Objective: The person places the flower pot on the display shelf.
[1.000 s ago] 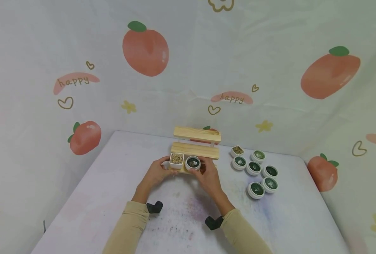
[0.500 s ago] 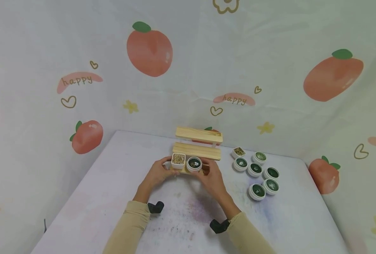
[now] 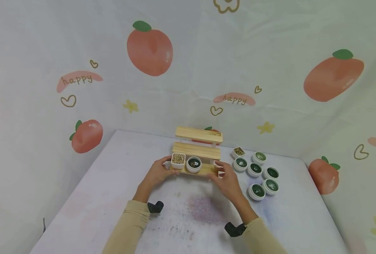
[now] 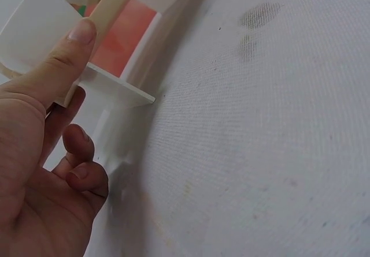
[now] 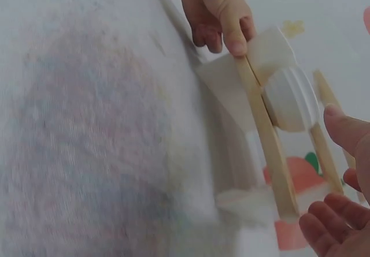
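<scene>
Wooden stepped shelf [image 3: 196, 150]: at eight o'clock the left hand [image 3: 157, 173] pinches its lowest plank [image 3: 208, 170], beneath a square pot [image 3: 178, 161] and ribbed round pot [image 3: 194, 164]; at four o'clock the right hand [image 3: 228, 180] gapes beside it.

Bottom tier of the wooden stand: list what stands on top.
The bottom tier bears a square white pot of gravel-like grains and a round white pot, dark green inside. Its surface directly beneath them is hidden.
</scene>
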A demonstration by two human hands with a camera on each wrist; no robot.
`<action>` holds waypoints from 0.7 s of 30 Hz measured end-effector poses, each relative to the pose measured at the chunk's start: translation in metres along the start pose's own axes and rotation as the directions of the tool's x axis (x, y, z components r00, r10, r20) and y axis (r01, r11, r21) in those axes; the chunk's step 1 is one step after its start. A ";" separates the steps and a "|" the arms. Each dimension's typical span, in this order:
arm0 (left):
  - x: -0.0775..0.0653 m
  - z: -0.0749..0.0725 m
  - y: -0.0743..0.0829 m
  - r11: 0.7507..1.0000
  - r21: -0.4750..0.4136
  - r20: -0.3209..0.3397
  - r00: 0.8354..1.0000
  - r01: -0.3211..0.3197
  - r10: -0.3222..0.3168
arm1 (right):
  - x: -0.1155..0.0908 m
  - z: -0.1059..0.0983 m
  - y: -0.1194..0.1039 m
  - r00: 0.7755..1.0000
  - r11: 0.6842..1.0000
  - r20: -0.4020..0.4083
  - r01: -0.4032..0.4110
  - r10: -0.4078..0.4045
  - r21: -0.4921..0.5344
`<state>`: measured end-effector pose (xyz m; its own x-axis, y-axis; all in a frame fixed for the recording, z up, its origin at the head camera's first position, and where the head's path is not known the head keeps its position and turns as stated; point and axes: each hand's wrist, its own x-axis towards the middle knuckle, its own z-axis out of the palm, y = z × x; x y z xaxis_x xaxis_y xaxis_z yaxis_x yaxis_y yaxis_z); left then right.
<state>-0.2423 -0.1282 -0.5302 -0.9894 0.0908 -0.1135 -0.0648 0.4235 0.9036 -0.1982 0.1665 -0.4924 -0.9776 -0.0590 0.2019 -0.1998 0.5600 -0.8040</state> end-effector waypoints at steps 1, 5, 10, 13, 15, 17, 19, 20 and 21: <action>0.000 0.000 0.000 1.000 0.000 0.000 1.000 -0.004 0.004 | 0.000 -0.004 0.002 1.000 1.000 -0.004 0.001 -0.001 -0.013; 0.001 0.001 0.000 1.000 0.005 -0.004 1.000 -0.003 0.003 | 0.001 -0.022 0.007 1.000 0.998 -0.016 0.005 -0.006 -0.061; 0.001 0.001 -0.001 1.000 0.004 0.001 1.000 0.010 -0.010 | 0.001 -0.048 0.017 0.999 0.991 -0.017 -0.034 0.032 -0.128; 0.002 0.001 -0.002 1.000 0.006 -0.003 1.000 0.003 -0.003 | -0.001 -0.062 0.021 0.997 0.985 -0.025 -0.076 0.073 -0.152; 0.002 0.000 -0.002 1.000 0.008 -0.004 1.000 -0.002 0.002 | -0.003 -0.070 0.023 0.994 0.980 -0.029 -0.104 0.101 -0.167; 0.003 0.000 -0.003 1.000 0.011 -0.005 1.000 -0.006 0.006 | -0.006 -0.077 0.025 0.991 0.974 -0.030 -0.132 0.129 -0.183; 0.003 0.001 -0.004 1.000 0.013 -0.003 1.000 -0.007 0.007 | -0.009 -0.084 0.029 0.987 0.966 -0.029 -0.160 0.158 -0.202; 0.004 0.001 -0.004 1.000 0.015 -0.001 1.000 -0.007 0.007 | -0.011 -0.088 0.030 0.984 0.963 -0.030 -0.175 0.173 -0.206; 0.004 0.001 -0.004 1.000 0.014 0.001 1.000 -0.006 0.006 | -0.013 -0.091 0.033 0.981 0.958 -0.032 -0.192 0.190 -0.210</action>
<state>-0.2457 -0.1288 -0.5347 -0.9897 0.0943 -0.1080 -0.0566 0.4352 0.8986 -0.1863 0.2607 -0.4704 -0.9952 0.0751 0.0634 0.0104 0.7220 -0.6918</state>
